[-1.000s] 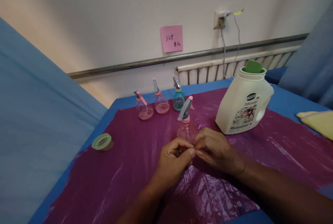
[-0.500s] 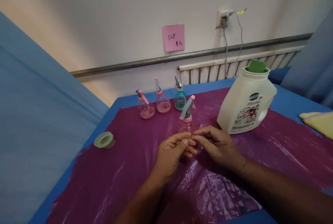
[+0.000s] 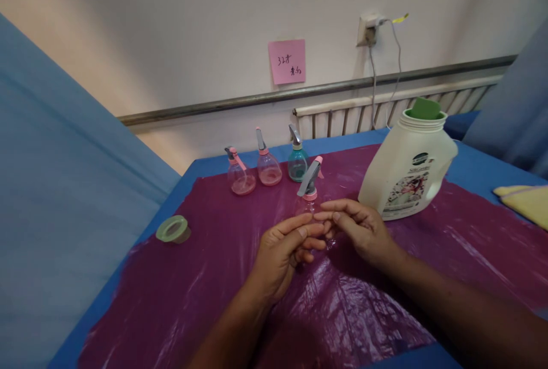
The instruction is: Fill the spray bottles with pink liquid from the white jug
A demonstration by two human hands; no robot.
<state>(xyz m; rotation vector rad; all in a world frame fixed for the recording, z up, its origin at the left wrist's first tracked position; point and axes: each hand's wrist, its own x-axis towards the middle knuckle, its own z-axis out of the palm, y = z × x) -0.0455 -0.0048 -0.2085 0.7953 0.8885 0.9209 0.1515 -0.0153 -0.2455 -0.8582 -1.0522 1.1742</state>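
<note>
My left hand (image 3: 285, 246) and my right hand (image 3: 359, 229) are close together at the middle, fingertips almost touching. On each hand the thumb presses against the curled fingers in a pinch; anything between them is too small or hidden to make out. Just behind them stands a clear spray bottle (image 3: 311, 192) with a grey and pink trigger head, its lower part covered by my hands. Farther back are two clear spray bottles with pink liquid, one on the left (image 3: 243, 183) and one beside it (image 3: 269, 175), then a teal spray bottle (image 3: 297, 166).
A large cream detergent jug (image 3: 396, 177) with a green piece in its mouth stands right of my hands. A pale green cap (image 3: 173, 229) lies at the left on the purple plastic sheet (image 3: 205, 277). A yellow cloth (image 3: 524, 200) is at the right edge.
My fingertips have shifted slightly: the right fingers have lifted a little and the left fingers have spread slightly. The bottles and jug stay where they were on the sheet.
</note>
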